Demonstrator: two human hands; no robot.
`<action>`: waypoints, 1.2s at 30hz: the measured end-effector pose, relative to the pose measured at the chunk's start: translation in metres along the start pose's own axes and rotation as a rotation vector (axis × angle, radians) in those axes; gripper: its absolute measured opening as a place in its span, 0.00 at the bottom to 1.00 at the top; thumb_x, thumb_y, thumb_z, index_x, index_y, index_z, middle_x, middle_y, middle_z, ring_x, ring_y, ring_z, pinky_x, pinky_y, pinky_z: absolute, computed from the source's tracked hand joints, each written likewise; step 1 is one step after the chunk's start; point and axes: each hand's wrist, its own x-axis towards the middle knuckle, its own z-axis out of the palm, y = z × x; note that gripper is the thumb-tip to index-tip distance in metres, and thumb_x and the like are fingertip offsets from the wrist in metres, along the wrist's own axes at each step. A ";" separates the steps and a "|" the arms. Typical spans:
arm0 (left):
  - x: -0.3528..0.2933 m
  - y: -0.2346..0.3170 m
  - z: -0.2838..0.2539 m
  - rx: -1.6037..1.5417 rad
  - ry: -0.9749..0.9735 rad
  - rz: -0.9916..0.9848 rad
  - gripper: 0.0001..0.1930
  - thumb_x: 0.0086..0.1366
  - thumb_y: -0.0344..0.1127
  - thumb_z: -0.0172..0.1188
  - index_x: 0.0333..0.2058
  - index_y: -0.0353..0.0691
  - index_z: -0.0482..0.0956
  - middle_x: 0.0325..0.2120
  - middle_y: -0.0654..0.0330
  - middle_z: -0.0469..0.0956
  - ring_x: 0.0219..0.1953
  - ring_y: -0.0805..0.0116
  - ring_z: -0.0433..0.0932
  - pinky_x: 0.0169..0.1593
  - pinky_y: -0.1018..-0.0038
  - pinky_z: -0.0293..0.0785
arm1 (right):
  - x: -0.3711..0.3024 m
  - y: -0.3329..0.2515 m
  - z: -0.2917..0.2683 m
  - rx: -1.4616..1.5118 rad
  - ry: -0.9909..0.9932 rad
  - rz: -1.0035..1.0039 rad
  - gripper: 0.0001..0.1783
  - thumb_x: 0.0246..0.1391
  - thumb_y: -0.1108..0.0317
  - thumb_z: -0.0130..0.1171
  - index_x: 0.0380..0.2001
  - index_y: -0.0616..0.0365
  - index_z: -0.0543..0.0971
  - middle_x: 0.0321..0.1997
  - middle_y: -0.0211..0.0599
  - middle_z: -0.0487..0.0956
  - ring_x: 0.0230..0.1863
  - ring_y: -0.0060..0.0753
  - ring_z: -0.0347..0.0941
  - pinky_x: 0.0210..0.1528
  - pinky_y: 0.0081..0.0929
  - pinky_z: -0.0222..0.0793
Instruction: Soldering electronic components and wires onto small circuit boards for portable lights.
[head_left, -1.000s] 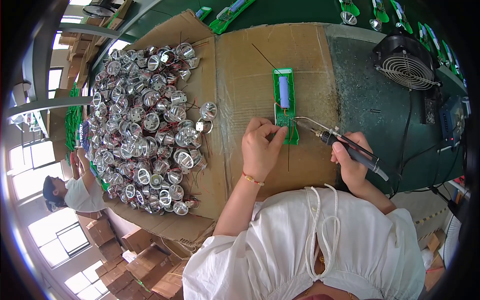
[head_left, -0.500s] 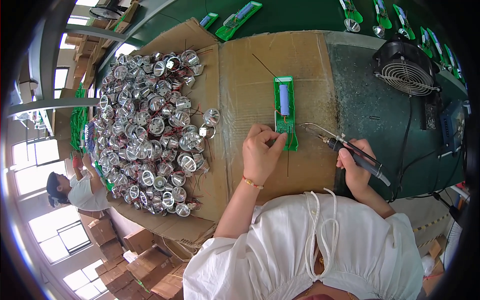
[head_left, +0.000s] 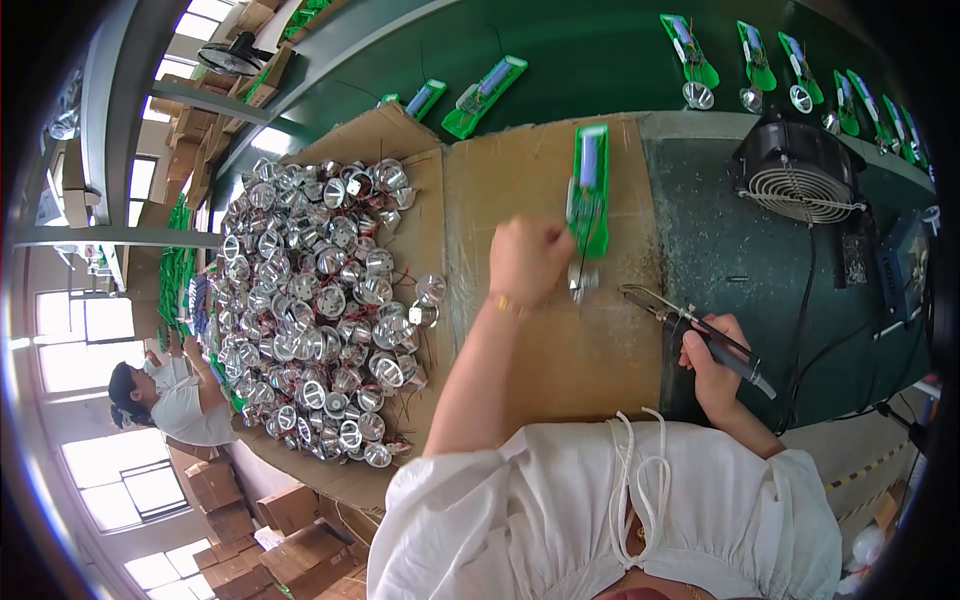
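Observation:
Ahead of me on the brown cardboard lies a long green plastic housing [head_left: 596, 232] with a blue cylindrical battery [head_left: 589, 160] and thin wires in it. Just below its near end is a small silvery reflector [head_left: 583, 279], smeared by motion. My left hand [head_left: 528, 260] is closed beside the housing's lower left side; its fingertips are turned away, so what they grip is hidden. Off to the right, my right hand [head_left: 716, 362] wraps round the handle of a soldering iron [head_left: 702, 342]. The iron's tip points up and left, apart from the housing.
A big heap of silvery reflectors [head_left: 310, 300] with wires fills the cardboard at left. A black fan [head_left: 800, 170] with a metal grille stands at right, a blue box [head_left: 902, 270] beyond it. Green housings [head_left: 485, 97] lie along the far side. A co-worker [head_left: 175, 395] is at far left.
The green housing has moved away from me and slightly right, and a reflector now shows at its near end. My left hand has closed further. The right hand still holds the soldering iron.

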 end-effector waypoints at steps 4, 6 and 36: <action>0.119 -0.036 0.016 -0.023 0.231 -0.065 0.12 0.50 0.41 0.59 0.25 0.38 0.79 0.19 0.51 0.75 0.24 0.55 0.76 0.30 0.66 0.71 | 0.003 0.002 0.005 0.020 0.024 0.027 0.07 0.45 0.77 0.57 0.26 0.62 0.68 0.22 0.33 0.70 0.17 0.17 0.67 0.19 0.14 0.64; 0.160 -0.042 -0.001 0.213 0.338 0.013 0.18 0.48 0.43 0.63 0.34 0.37 0.77 0.35 0.49 0.74 0.40 0.54 0.71 0.43 0.65 0.68 | 0.002 0.006 0.001 -0.010 0.058 0.010 0.08 0.44 0.77 0.58 0.26 0.62 0.68 0.22 0.33 0.70 0.17 0.17 0.67 0.19 0.14 0.63; -0.127 0.001 -0.036 0.227 0.231 -0.136 0.14 0.52 0.40 0.58 0.38 0.47 0.75 0.48 0.56 0.67 0.54 0.57 0.62 0.54 0.50 0.48 | -0.011 -0.004 0.004 -0.008 0.018 -0.161 0.08 0.46 0.74 0.58 0.27 0.63 0.69 0.21 0.33 0.71 0.17 0.17 0.66 0.18 0.14 0.62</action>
